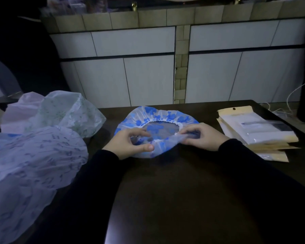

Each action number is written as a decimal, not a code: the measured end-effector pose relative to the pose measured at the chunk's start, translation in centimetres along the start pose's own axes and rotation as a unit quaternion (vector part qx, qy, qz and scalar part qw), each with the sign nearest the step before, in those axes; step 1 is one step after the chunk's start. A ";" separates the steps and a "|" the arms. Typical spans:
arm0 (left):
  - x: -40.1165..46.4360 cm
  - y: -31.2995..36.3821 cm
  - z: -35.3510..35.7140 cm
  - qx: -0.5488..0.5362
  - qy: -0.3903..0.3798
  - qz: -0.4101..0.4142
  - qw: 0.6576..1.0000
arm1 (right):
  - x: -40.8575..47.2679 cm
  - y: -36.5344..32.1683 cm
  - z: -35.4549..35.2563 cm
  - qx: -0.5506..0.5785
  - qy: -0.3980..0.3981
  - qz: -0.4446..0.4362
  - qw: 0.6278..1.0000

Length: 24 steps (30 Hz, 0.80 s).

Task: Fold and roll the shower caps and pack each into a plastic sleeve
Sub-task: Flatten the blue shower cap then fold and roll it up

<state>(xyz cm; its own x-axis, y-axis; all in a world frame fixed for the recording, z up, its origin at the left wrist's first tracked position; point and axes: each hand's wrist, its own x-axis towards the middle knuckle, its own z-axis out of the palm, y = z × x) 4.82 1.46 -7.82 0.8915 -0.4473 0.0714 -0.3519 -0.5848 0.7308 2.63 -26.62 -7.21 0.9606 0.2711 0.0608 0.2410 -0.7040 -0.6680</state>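
Both hands, left hand [130,141] and right hand [202,136], pinch the near elastic rim of a blue-flowered shower cap [158,117] (flimsy, slippery film, best gripped at its hem) on a dark table [183,191].

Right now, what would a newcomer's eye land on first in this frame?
The blue-flowered shower cap at the middle of the dark table, opening up, with the left hand and right hand pinching its near edge. Next, the heap of loose caps at the left, and the stack of plastic sleeves at the right.
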 end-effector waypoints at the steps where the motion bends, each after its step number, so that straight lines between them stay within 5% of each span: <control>1: 0.0 0.0 -0.1 0.006 0.003 0.005 1.000 | 0.2 0.2 0.0 0.014 0.039 0.010 0.999; 5: 0.2 -0.2 -0.6 0.036 0.021 0.006 0.999 | 0.4 0.4 0.3 0.068 0.153 0.042 0.985; 10: 0.3 -1.3 -1.5 -0.005 0.159 0.016 0.987 | -0.1 1.4 -0.3 0.090 0.123 0.008 0.988; 16: 1.2 -0.9 -1.9 0.053 0.234 -0.032 0.970 | 1.4 0.1 0.5 0.025 0.293 0.071 0.953; 20: 2.2 -0.5 -2.0 0.221 0.215 -0.078 0.948 | 3.5 -0.7 0.7 -0.104 0.219 0.188 0.952; 24: 3.3 -1.0 -1.7 0.271 0.189 -0.142 0.933 | 4.7 -0.3 1.2 -0.164 0.197 0.237 0.937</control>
<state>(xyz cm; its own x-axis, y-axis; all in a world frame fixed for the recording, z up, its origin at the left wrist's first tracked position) 8.55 1.68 -7.15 0.9717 -0.0111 0.2360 -0.0871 -0.9454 0.3139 6.95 -24.34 -7.61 0.9314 -0.3407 0.1282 -0.2573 -0.8654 -0.4300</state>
